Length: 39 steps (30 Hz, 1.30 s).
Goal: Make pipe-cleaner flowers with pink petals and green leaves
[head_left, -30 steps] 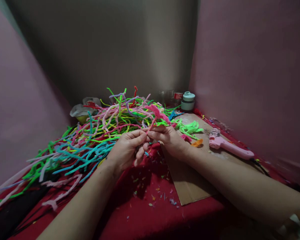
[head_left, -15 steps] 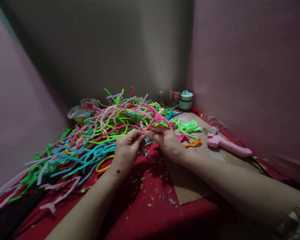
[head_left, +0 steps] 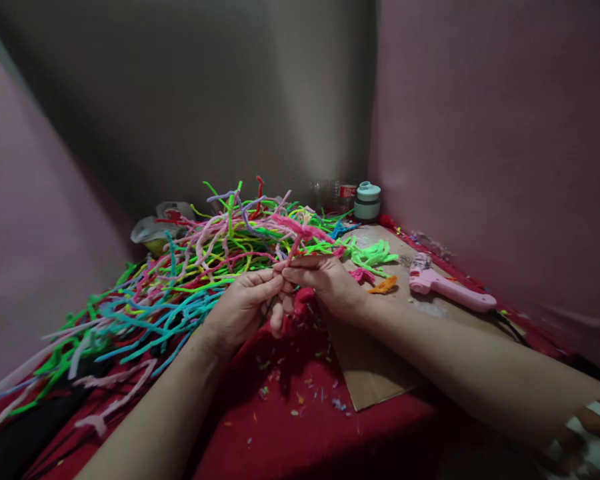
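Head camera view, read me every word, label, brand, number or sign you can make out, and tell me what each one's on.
No text can be read.
Red label at the back, beside the pale blue-green container: too small and blurred.
Red patch near the whitish plastic bag: too blurred to tell whether it bears print.
Pink glue gun: no lettering discernible.

No text, brand or number can be read. Landmark: the pale blue-green container (head_left: 367, 202). Immediately left of the container, a red label (head_left: 347, 191), apparently on a clear plastic bottle (head_left: 334, 193); its pale marks are too small to decipher. Well to the left of the container, a red patch (head_left: 173, 215) at a whitish plastic bag (head_left: 147, 231); whether this patch is print cannot be determined.
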Available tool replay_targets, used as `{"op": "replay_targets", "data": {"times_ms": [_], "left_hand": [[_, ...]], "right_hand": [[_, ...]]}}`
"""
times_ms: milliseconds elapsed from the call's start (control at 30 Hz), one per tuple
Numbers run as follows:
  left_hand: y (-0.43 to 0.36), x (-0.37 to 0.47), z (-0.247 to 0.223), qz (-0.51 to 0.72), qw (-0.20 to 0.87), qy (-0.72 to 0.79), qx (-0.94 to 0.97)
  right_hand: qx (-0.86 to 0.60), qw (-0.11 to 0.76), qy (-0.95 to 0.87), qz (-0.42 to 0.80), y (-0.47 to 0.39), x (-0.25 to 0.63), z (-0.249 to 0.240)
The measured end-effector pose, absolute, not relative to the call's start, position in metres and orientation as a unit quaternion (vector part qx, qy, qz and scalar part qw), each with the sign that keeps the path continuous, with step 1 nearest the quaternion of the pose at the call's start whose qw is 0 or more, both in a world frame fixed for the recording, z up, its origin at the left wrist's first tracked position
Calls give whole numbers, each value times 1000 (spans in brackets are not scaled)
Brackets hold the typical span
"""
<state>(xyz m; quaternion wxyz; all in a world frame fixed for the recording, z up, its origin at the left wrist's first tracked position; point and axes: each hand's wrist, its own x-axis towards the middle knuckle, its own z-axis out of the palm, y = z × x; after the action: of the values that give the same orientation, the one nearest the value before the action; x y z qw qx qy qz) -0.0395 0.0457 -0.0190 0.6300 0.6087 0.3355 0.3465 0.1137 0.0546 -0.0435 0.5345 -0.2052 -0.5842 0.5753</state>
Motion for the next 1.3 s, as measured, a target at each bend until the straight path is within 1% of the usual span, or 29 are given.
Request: {"op": "replay_targets", "data": {"times_ms": [67, 133, 200, 233, 300, 400, 600, 733, 867, 933, 1000, 1133, 1200, 1233, 1300], "left_hand": [[46, -36, -21, 363, 560, 376, 643], [46, -30, -25, 393, 463, 424, 672], [44, -25, -29, 423, 390, 455, 680], [43, -24, -30, 435, 374, 460, 677], [41, -22, -30, 452, 391, 449, 664], [39, -23, -27, 453, 463, 417, 638], [42, -29, -23, 399, 595, 379, 586], [42, -32, -22, 376, 684, 328, 532], [41, -33, -22, 359, 720, 301, 512], [41, -33, -23, 346, 709, 304, 534], [42, -30, -24, 340, 663, 329, 580], [40, -22, -28, 404, 465, 428, 661], [38, -19, -29, 435, 401, 449, 669], [37, -19, -29, 443, 399, 449, 666], [37, -21, -28, 448, 443, 439, 640]], "right_hand": [[-246, 567, -569, 542, 56, 113, -46], [-286, 589, -551, 518, 59, 114, -48], [-299, 590, -551, 509, 61, 114, -49], [-296, 588, -557, 507, 61, 114, -48], [-290, 583, -573, 498, 60, 115, -47], [-277, 564, -595, 501, 57, 117, -42], [-291, 540, -600, 513, 59, 121, -38], [-272, 540, -585, 541, 60, 120, -37], [-257, 538, -580, 555, 57, 120, -34], [-270, 544, -575, 549, 56, 120, -35], [-284, 555, -575, 531, 58, 120, -39], [-309, 560, -604, 476, 63, 120, -46], [-316, 547, -617, 469, 64, 120, -46], [-312, 541, -619, 477, 63, 120, -46], [-294, 538, -608, 505, 61, 120, -44]]}}
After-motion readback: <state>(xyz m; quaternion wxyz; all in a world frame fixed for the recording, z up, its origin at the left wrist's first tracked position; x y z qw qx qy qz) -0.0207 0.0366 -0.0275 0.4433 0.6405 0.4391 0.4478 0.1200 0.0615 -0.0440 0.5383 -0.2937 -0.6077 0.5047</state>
